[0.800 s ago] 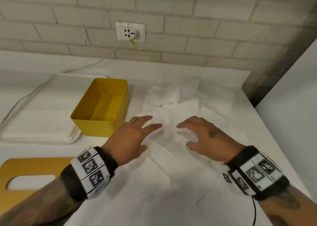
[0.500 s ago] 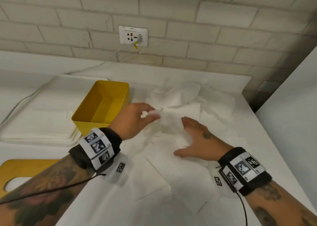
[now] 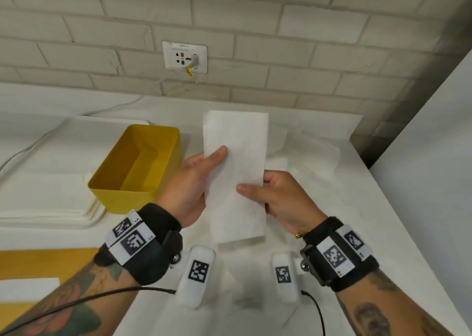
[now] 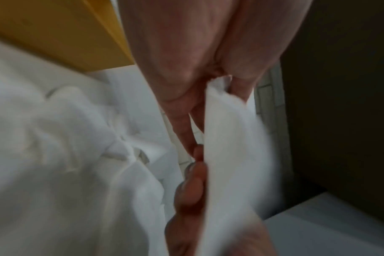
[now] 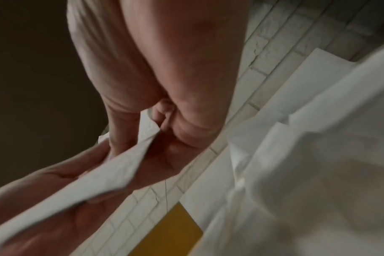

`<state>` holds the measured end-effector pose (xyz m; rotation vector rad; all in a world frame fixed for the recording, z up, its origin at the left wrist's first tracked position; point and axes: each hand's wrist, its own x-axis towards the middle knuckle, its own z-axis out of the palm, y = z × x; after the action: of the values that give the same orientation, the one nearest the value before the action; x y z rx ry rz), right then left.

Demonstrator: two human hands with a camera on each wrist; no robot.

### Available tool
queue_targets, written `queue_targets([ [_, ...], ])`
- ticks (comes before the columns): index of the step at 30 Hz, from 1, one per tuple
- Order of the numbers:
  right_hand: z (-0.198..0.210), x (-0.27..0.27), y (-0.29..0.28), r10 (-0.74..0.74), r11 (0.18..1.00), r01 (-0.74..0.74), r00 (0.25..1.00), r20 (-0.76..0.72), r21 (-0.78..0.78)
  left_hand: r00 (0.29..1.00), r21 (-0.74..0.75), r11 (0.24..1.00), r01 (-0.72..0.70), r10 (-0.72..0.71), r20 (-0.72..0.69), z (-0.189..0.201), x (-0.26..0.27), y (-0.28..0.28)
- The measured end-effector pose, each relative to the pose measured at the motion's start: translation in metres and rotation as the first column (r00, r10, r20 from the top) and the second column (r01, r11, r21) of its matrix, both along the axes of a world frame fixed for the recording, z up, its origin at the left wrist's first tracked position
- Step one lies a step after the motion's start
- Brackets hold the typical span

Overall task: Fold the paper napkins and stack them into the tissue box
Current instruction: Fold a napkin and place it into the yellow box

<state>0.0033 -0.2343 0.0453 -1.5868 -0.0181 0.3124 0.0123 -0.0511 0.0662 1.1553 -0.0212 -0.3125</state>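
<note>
White napkin (image 3: 236, 174) between fingers of left hand (image 3: 190, 185) and right hand (image 3: 283, 200)

Background setting. A wall of pale, whitewashed brick (image 3: 255, 24) with grey mortar joints runs across the rear. A white socket plate (image 3: 184, 57) is mounted on it, with 1 plug inserted and a white cable (image 3: 122, 103) trailing down and to the left. Below lies a white countertop (image 3: 344, 208), its far right corner meeting a shadowed recess in the brick. A plain white panel (image 3: 434, 157) rises along the right edge. Lighting is soft and even, casting faint shadows.
</note>
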Motion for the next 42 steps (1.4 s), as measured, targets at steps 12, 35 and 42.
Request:
queue_targets([
  [12,-0.001,-0.009,-0.08,-0.301,0.829,0.277,0.953,0.029,-0.486,0.975,-0.028,0.988,-0.152,0.145,-0.17,-0.042,-0.031,0.033],
  [35,0.081,-0.028,0.021,-0.044,0.962,-0.03,0.964,0.263,0.27,0.98,-0.096,0.989,-0.117,0.099,-0.175,-0.05,-0.036,0.014],
  [42,-0.004,-0.026,0.026,-0.232,0.972,0.233,0.972,-0.024,0.02,0.961,-0.213,0.971,-0.111,0.05,-0.271,-0.052,-0.033,0.007],
])
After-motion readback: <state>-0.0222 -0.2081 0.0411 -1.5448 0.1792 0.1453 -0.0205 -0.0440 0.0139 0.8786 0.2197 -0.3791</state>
